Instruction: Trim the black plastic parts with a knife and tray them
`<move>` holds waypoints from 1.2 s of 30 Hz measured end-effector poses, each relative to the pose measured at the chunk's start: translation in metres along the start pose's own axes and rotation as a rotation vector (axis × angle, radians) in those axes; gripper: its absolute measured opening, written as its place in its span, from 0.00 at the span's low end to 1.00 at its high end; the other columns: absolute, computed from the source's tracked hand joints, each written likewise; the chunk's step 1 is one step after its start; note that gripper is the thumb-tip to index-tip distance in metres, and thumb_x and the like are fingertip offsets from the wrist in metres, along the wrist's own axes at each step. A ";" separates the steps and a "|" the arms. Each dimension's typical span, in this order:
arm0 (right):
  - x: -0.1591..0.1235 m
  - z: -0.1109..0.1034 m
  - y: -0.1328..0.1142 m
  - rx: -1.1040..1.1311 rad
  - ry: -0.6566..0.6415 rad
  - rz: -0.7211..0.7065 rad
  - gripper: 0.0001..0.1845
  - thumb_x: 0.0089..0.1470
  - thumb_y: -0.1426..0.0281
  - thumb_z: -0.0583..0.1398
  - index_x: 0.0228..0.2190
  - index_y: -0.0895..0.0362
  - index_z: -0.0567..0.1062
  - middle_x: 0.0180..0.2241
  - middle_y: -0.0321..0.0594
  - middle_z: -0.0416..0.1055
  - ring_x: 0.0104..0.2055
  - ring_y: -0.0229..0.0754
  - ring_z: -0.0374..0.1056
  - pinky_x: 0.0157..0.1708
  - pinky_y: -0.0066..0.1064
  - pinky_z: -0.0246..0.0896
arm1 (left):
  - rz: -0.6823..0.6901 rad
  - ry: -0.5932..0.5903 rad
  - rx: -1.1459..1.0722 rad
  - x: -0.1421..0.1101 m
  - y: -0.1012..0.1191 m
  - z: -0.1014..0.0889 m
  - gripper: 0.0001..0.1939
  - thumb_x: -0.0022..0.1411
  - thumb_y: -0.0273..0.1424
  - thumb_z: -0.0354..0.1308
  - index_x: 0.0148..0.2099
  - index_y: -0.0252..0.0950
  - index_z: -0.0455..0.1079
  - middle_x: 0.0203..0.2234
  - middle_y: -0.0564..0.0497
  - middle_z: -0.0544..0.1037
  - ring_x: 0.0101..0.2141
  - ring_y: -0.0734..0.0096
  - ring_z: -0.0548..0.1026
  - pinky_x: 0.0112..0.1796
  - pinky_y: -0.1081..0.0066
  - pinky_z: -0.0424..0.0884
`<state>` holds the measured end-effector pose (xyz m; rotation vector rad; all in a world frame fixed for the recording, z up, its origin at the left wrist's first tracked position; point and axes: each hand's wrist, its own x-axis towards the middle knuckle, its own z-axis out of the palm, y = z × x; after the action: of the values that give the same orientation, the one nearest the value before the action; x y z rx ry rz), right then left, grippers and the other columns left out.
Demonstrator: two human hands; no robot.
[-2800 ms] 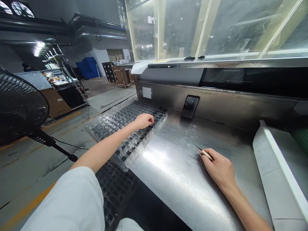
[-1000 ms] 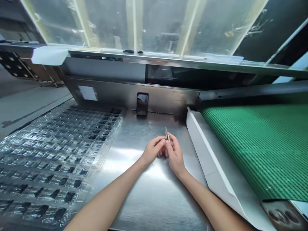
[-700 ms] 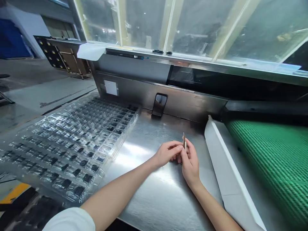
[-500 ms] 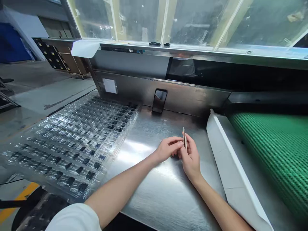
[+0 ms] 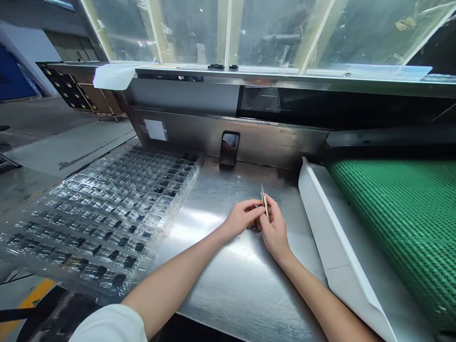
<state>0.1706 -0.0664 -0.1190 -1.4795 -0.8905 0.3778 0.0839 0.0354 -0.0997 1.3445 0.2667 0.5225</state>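
Both hands meet above the steel worktop. My right hand (image 5: 275,229) is closed around a slim pale tool with a pointed metal tip (image 5: 265,202), which stands nearly upright, tip up; its exact kind is not clear. My left hand (image 5: 239,218) is closed in a pinch, thumb and forefinger right against the tool. Whether a small part sits between those fingers is hidden. Left of my hands lies a clear plastic tray (image 5: 167,216), its many pockets partly filled with small black parts.
A dark phone (image 5: 229,148) leans against the steel back panel (image 5: 274,141). To the right, a white folded guard (image 5: 331,232) separates the steel worktop (image 5: 228,289) from a green conveyor belt (image 5: 388,204). Clear panels (image 5: 267,33) slope overhead, with white paper (image 5: 113,77) on their ledge.
The camera view has turned slightly right, so most things sit further left. The tool now leans a little more to the left. Both hands keep nearly the same grip.
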 end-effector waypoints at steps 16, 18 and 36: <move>0.005 -0.001 -0.006 -0.116 -0.060 -0.055 0.21 0.65 0.56 0.59 0.52 0.56 0.77 0.37 0.43 0.75 0.38 0.47 0.71 0.37 0.36 0.69 | -0.056 0.128 -0.140 0.001 0.005 0.002 0.20 0.49 0.45 0.71 0.30 0.33 0.74 0.17 0.57 0.65 0.20 0.76 0.64 0.23 0.74 0.57; 0.004 0.000 -0.007 -0.082 -0.097 -0.034 0.23 0.65 0.55 0.60 0.53 0.56 0.76 0.34 0.41 0.73 0.34 0.45 0.69 0.32 0.33 0.66 | -0.057 0.195 -0.170 0.001 0.006 0.001 0.20 0.49 0.45 0.71 0.29 0.34 0.71 0.15 0.59 0.63 0.17 0.79 0.60 0.21 0.75 0.53; 0.004 0.001 -0.004 0.049 -0.124 0.008 0.24 0.64 0.52 0.59 0.52 0.57 0.72 0.26 0.34 0.69 0.21 0.39 0.63 0.22 0.30 0.58 | -0.036 0.191 -0.140 0.005 -0.002 -0.006 0.22 0.51 0.46 0.70 0.35 0.37 0.66 0.14 0.58 0.68 0.15 0.76 0.65 0.16 0.77 0.56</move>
<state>0.1710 -0.0631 -0.1140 -1.4269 -0.9678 0.4984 0.0862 0.0426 -0.1018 1.1535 0.4031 0.6286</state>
